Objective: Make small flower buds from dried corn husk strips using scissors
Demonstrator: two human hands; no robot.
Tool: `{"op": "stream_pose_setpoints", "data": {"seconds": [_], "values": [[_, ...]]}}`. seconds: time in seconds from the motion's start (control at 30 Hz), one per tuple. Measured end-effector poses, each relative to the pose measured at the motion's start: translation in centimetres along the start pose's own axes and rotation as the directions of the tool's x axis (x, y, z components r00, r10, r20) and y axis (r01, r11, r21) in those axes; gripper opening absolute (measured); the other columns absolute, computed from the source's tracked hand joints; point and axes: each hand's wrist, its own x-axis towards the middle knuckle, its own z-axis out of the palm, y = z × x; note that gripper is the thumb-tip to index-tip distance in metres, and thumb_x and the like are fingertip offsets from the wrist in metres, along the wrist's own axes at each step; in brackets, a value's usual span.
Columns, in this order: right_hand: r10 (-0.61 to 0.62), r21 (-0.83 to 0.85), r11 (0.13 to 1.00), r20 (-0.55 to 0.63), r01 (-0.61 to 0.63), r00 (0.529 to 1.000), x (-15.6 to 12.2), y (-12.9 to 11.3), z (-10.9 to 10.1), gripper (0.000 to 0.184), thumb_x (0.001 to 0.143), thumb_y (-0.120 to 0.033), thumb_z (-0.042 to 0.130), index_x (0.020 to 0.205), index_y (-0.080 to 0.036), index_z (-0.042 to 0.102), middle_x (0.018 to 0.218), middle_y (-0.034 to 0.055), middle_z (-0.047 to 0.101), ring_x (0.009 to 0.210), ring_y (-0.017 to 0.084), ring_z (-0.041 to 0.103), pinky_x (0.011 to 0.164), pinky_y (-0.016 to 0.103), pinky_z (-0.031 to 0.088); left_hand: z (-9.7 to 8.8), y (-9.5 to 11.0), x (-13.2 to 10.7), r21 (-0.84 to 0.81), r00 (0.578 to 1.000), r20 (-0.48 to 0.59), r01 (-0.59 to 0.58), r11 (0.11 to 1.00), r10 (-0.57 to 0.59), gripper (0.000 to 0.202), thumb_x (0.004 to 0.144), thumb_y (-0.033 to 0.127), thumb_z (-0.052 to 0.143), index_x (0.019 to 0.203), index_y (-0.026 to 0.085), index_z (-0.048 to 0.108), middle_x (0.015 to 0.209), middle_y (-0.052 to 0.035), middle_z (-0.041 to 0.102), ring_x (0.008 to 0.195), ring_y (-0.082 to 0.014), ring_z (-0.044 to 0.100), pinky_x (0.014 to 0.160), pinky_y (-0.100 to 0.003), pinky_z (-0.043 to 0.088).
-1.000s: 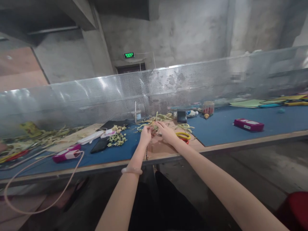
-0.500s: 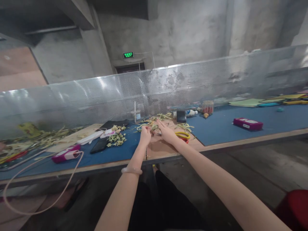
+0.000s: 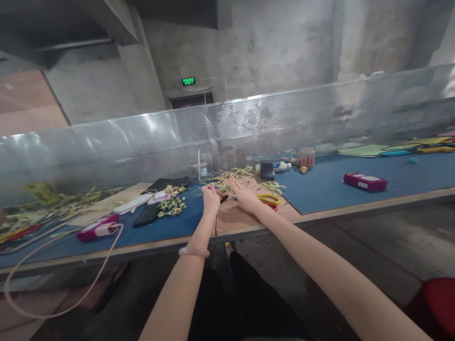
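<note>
My left hand (image 3: 211, 201) is closed, fingers curled together above the left edge of a brown board (image 3: 231, 221). What it holds, if anything, is too small to make out. My right hand (image 3: 245, 196) lies over the same board with its fingers stretched out, pointing forward and left. A small dark thing (image 3: 223, 198) shows between the two hands. Pale green strips (image 3: 242, 171) are scattered just beyond my fingertips. Close to my right wrist lie a yellow loop (image 3: 269, 198) and a red loop (image 3: 273, 207), probably scissor handles, partly hidden.
Left of my hands are a pile of small green pieces (image 3: 172, 206), a black phone (image 3: 146, 216) and a magenta box with a cable (image 3: 93, 229). Another magenta box (image 3: 365, 182) sits to the right. A clear cup (image 3: 202, 172) stands near the perforated metal screen (image 3: 241, 128).
My left hand has shifted slightly left, away from my right hand, uncovering the small dark thing between them. The right hand stays nearly in place.
</note>
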Motion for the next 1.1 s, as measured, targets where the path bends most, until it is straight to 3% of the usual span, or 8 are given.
{"op": "stream_pose_setpoints", "data": {"seconds": [0.13, 0.4, 0.57, 0.73, 1.1], "values": [[0.006, -0.042, 0.999, -0.010, -0.006, 1.000, -0.14, -0.32, -0.34, 0.087, 0.065, -0.002, 0.034, 0.140, -0.011, -0.007, 0.146, 0.0141, 0.003, 0.096, 0.023, 0.058, 0.063, 0.028, 0.049, 0.00, -0.11, 0.06, -0.029, 0.999, 0.039, 0.026, 0.999, -0.025, 0.010, 0.088, 0.027, 0.033, 0.090, 0.018, 0.036, 0.054, 0.0037, 0.052, 0.035, -0.0113, 0.046, 0.041, -0.024, 0.038], [0.000, -0.041, 0.999, -0.051, -0.002, 0.999, -0.23, -0.25, -0.75, 0.084, 0.068, -0.004, 0.034, 0.140, -0.010, -0.009, 0.146, 0.0141, 0.000, 0.101, 0.023, 0.055, 0.062, 0.027, 0.049, 0.23, 0.50, -0.48, -0.130, 0.965, 0.262, 0.058, 0.990, -0.022, 0.022, 0.081, 0.031, 0.049, 0.097, 0.016, 0.043, 0.059, -0.0002, 0.060, 0.039, -0.0100, 0.051, 0.037, -0.019, 0.034], [0.028, 0.039, 0.999, -0.140, -0.022, 0.990, -0.34, -0.48, -0.74, 0.070, 0.080, -0.017, 0.033, 0.141, -0.011, -0.001, 0.146, 0.0127, 0.011, 0.104, 0.024, 0.054, 0.071, 0.031, 0.050, -0.04, 0.76, -0.50, -0.192, 0.954, 0.298, 0.046, 0.980, 0.014, 0.035, 0.075, 0.019, 0.057, 0.106, 0.017, 0.042, 0.072, -0.0012, 0.062, 0.047, -0.0080, 0.054, 0.042, -0.017, 0.037], [0.020, 0.099, 0.995, -0.218, 0.002, 0.976, -0.13, -0.32, -0.31, 0.063, 0.087, -0.031, 0.030, 0.141, -0.008, 0.007, 0.144, 0.0140, 0.022, 0.115, 0.025, 0.046, 0.081, 0.035, 0.048, -0.25, 0.60, -0.44, -0.219, 0.950, 0.311, 0.047, 0.975, 0.024, 0.040, 0.072, 0.018, 0.059, 0.109, 0.017, 0.043, 0.075, -0.0011, 0.061, 0.046, -0.0061, 0.052, 0.043, -0.016, 0.036], [0.081, 0.069, 0.995, -0.233, -0.067, 0.969, 0.06, 0.13, 0.05, 0.063, 0.087, -0.037, 0.039, 0.141, -0.015, 0.014, 0.135, 0.0138, 0.038, 0.100, 0.026, 0.056, 0.072, 0.033, 0.049, -0.28, 0.49, -0.56, -0.231, 0.919, 0.392, 0.054, 0.971, 0.042, 0.048, 0.071, 0.016, 0.059, 0.116, 0.017, 0.041, 0.079, -0.0025, 0.062, 0.048, -0.0060, 0.051, 0.048, -0.018, 0.039]]}}
